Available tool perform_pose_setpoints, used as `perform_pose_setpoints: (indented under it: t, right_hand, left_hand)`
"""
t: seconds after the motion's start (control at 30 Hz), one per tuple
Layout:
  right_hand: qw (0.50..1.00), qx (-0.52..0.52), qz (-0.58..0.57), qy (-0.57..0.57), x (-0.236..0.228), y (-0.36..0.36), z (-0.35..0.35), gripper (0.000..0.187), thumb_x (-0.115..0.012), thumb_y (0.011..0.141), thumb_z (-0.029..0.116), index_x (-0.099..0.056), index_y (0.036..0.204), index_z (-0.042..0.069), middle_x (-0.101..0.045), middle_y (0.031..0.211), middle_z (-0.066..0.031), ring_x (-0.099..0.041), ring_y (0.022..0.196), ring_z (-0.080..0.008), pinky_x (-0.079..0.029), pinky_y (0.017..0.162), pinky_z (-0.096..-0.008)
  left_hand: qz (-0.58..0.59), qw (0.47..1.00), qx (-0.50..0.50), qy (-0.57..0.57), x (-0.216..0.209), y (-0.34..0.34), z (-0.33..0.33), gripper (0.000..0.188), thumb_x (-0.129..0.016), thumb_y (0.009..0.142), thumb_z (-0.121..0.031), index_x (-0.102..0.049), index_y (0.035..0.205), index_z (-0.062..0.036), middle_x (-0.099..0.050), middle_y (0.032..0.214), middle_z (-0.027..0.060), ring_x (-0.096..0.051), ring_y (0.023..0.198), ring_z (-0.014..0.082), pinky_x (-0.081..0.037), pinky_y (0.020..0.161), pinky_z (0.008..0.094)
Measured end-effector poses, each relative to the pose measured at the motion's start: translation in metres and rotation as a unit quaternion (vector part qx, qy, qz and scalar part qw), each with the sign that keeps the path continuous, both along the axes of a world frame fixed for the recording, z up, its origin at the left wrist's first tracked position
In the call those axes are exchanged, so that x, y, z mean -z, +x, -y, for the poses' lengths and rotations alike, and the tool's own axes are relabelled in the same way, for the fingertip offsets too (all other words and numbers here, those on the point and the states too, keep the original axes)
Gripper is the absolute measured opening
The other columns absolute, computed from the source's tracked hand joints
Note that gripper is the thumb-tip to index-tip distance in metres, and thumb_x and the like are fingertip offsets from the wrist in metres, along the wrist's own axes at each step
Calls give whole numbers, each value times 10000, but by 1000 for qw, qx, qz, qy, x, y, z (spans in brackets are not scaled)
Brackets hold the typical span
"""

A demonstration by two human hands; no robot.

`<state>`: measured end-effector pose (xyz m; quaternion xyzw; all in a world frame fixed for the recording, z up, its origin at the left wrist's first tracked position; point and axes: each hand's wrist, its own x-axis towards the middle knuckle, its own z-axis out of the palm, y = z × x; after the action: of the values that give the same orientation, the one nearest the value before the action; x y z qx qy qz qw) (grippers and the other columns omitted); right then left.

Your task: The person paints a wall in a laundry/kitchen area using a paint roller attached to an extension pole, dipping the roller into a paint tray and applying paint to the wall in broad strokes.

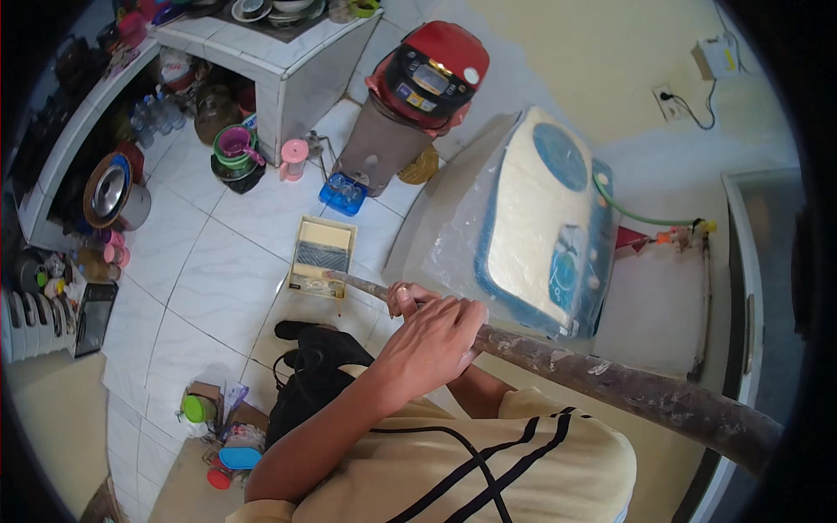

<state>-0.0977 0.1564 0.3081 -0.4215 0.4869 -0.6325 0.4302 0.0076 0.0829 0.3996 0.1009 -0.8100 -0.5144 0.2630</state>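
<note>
Both of my hands are wrapped round a long, paint-spotted pole [602, 370], which slants from the right edge down toward the floor. My left hand [432, 344] is closed on its middle, with that forearm coming in from the lower left. Just farther along the pole, my right hand [408, 298] is closed on it too, partly hidden behind the left. At the pole's far end, a pale paint roller [310, 271] rests in a cream paint tray [328, 234] with a dark ribbed patch. The tray lies on the white tiles.
A plastic-covered washing machine [532, 218] stands right of the tray. Beyond are a red rice cooker [436, 74] on a grey bin [379, 144], a blue tray [343, 193] of glasses and a pink mug [294, 159]. Several lidded jars [220, 475] sit lower left; a door frame [748, 288] is at right.
</note>
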Motion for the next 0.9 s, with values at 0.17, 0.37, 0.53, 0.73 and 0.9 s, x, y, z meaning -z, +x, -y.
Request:
perform_pose_setpoints:
  t: [0.17,0.37,0.53,0.73,0.9]
  right_hand:
    - [999,29,24,-3,-5,4,-22,209,-558,920,230,-486,875,39,-496,832,-71,-439,790,-189,-376,773,-333]
    - [998,47,50,-7,-7,6,-43,236,-574,906,265,-481,947,51,-508,905,-89,-452,843,-204,-369,812,-343]
    - [996,51,74,-6,-2,1,-53,281,-588,893,293,-477,1008,62,-518,965,-104,-464,887,-216,-362,845,-350]
    - [993,54,103,-7,6,-6,-54,350,-604,879,328,-472,1081,74,-530,1037,-122,-477,940,-231,-355,884,-360]
    - [986,67,152,-18,18,-17,-48,414,-617,867,356,-468,1141,85,-540,1097,-137,-489,984,-244,-349,917,-367]
  left_hand:
    - [22,999,22,-10,-1,3,-10,371,-619,657,23,-459,991,-7,-559,960,188,-547,970,350,-412,865,422]
    - [16,1000,19,-16,-1,5,-23,364,-603,659,33,-470,996,-8,-559,955,193,-547,971,360,-414,867,427]
    - [11,1000,-5,-13,3,4,-31,362,-603,660,35,-473,994,-9,-561,950,199,-544,972,368,-413,869,432]
    - [7,1000,-16,-10,4,-2,-31,351,-598,668,31,-470,991,-15,-562,949,198,-546,968,370,-414,863,435]
    - [12,1000,2,-17,0,-17,-27,337,-612,692,3,-454,989,-16,-556,948,186,-544,971,362,-412,860,430]
